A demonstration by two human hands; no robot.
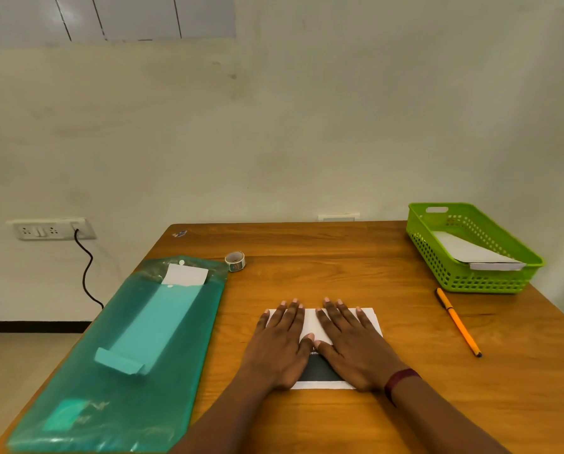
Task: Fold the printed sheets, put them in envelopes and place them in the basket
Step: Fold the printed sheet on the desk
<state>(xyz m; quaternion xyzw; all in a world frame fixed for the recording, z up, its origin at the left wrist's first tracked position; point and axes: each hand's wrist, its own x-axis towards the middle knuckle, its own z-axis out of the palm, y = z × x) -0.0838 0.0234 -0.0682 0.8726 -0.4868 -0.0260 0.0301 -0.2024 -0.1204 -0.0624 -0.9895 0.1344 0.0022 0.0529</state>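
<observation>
A folded printed sheet [310, 322], white with a dark printed patch, lies on the wooden table in front of me. My left hand [279, 342] and my right hand [352, 342] lie flat on it side by side, fingers straight and spread, thumbs almost touching. A green plastic basket [437, 267] stands at the back right with a white envelope [470, 253] inside it. At the left lies a translucent green folder [175, 371] holding a long envelope and a white sheet [185, 275] that sticks out of its top.
An orange pen [458, 322] lies to the right of the sheet, in front of the basket. A small tape roll [235, 261] sits behind the folder's top right corner. A wall socket with a black cable [85, 273] is off the table's left side.
</observation>
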